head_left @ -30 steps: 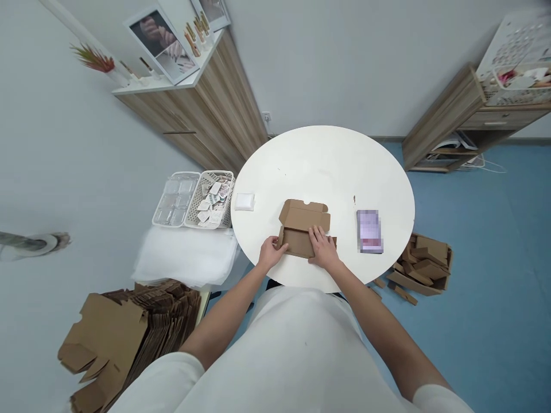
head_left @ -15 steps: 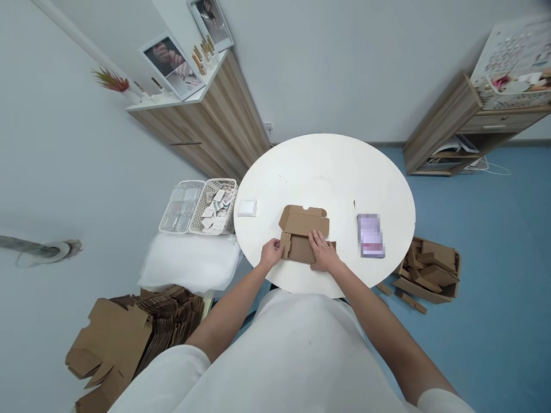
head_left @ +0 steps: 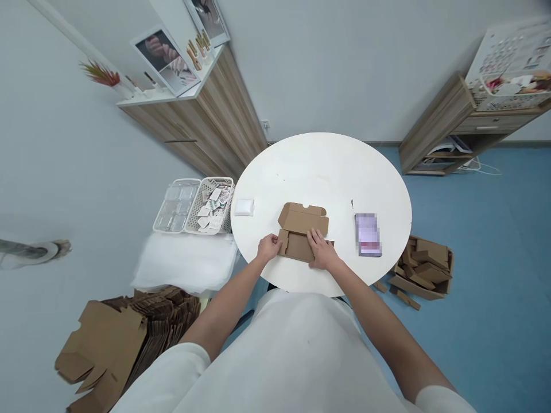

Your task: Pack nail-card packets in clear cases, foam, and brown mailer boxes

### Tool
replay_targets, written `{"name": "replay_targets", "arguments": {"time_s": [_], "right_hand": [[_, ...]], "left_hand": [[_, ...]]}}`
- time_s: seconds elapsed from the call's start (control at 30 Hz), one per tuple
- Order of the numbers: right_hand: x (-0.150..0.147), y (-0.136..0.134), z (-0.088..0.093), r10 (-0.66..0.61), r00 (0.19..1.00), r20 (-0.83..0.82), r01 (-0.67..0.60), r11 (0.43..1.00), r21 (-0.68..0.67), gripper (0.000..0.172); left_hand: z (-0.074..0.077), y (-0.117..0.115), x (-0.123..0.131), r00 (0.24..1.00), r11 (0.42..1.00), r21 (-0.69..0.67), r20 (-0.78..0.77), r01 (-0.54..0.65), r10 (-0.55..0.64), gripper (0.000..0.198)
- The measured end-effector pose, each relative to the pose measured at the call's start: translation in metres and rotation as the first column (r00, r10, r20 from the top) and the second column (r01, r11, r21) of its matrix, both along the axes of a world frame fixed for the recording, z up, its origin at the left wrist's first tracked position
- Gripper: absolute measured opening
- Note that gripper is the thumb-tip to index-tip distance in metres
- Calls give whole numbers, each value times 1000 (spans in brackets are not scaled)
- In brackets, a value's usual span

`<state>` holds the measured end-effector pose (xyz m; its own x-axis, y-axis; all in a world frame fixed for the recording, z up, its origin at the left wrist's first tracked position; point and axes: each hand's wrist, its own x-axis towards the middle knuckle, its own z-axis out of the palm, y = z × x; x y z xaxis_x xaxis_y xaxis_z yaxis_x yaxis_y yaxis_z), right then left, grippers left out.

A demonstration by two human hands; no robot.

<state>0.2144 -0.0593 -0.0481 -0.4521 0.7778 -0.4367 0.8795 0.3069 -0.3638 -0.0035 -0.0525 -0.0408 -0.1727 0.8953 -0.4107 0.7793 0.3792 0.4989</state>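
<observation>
A brown cardboard box (head_left: 300, 245), partly folded, lies on the white round table (head_left: 322, 166) near its front edge. Its lid flap (head_left: 303, 220) is raised on the far side, with a notch in the top edge. My left hand (head_left: 269, 248) is closed at the box's left end, fingertips pinching the small side flap (head_left: 283, 241). Over the right end lies my right hand (head_left: 322, 250), its fingers stretched across the box wall and lid fold. The right side flap shows only partly beneath it.
Left of the box is a small white packet (head_left: 244, 207); to its right, a blurred purple item (head_left: 368, 235). Baskets (head_left: 210, 206), white sheets (head_left: 183, 261) and stacked flat cardboard (head_left: 103, 344) stand left. A carton (head_left: 424, 267) of cardboard pieces sits on the floor at right.
The whole view has shifted slightly, so things appear a little further left. Both hands keep nearly the same places on the box.
</observation>
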Motion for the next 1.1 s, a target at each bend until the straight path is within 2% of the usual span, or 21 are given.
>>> {"name": "replay_targets", "arguments": {"time_s": [0.3, 0.53, 0.63, 0.7, 0.8, 0.9, 1.0, 1.1], "right_hand": [[1, -1, 2, 51, 998, 31, -51, 999, 0, 119], [0, -4, 2, 50, 997, 65, -50, 999, -3, 116], [0, -4, 2, 48, 996, 72, -48, 999, -6, 116], [1, -3, 2, 49, 996, 76, -49, 999, -7, 115], [2, -3, 1, 57, 996, 66, -57, 998, -2, 113], [2, -5, 0, 54, 997, 49, -55, 998, 23, 112], [1, -6, -2, 48, 998, 49, -50, 998, 39, 112], [0, -5, -2, 58, 996, 68, -61, 997, 40, 111]], "left_hand": [[-11, -2, -4, 995, 992, -73, 33, 99, -97, 13], [-14, -6, 13, 971, 990, -94, -202, 109, -126, 14], [-13, -7, 17, 971, 993, -83, -214, 85, -101, 15], [-12, -12, 15, 980, 993, -63, -167, 95, -105, 18], [-7, -28, 4, 992, 992, -18, -9, 127, -128, 38], [2, -42, -9, 969, 974, 33, 96, 223, -226, 88], [11, -42, -13, 918, 918, 11, 39, 395, -396, 113], [16, -28, -8, 888, 887, -71, -28, 457, -459, 117]]}}
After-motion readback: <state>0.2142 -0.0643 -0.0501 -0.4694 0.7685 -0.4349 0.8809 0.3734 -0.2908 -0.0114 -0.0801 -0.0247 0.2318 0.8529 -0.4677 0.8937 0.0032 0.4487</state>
